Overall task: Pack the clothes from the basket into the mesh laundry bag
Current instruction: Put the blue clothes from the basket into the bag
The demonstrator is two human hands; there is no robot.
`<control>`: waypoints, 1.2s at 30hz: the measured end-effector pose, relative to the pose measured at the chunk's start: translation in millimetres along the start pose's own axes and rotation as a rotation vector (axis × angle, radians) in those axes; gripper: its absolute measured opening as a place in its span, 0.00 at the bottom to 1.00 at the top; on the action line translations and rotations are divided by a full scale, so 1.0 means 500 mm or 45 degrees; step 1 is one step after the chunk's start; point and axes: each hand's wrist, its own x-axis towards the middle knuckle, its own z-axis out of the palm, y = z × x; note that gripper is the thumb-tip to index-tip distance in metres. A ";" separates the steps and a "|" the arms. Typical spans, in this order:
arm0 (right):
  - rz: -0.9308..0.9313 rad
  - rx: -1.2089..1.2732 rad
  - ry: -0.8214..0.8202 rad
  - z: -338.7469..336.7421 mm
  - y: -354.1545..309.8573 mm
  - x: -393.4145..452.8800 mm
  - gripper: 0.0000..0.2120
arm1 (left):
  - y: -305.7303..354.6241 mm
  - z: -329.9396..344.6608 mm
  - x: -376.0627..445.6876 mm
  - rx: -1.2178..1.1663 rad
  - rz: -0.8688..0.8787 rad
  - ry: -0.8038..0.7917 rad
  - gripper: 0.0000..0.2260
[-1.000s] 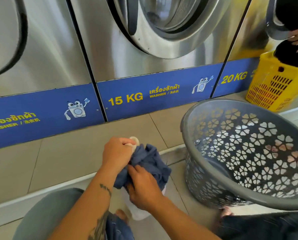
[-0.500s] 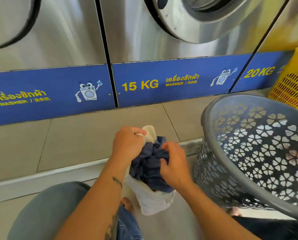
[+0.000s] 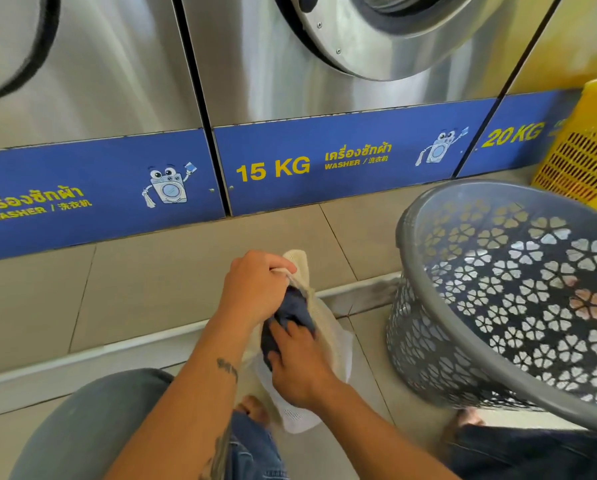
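A white mesh laundry bag (image 3: 335,344) hangs low in the middle of the view, its mouth held up by my left hand (image 3: 255,285), which is closed on the rim. A dark blue garment (image 3: 292,311) sits mostly inside the bag. My right hand (image 3: 299,365) presses on the garment, fingers pushed into the bag's mouth. The grey plastic basket (image 3: 425,209) with flower-shaped holes stands tilted at the right; its inside looks dark and I cannot tell what it holds.
Steel washing machines with blue "15 KG" and "20 KG" panels (image 3: 342,161) fill the background. A yellow basket (image 3: 581,161) stands at the far right. Tiled floor with a low step (image 3: 134,344) runs across. My knees are at the bottom.
The blue garment has sunk from bunched above the bag's mouth to mostly inside it. My right hand has moved down onto it. The view has shifted left.
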 end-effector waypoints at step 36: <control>0.448 -0.530 -0.227 -0.119 0.104 -0.044 0.19 | -0.014 0.030 -0.017 0.075 -0.256 -0.160 0.15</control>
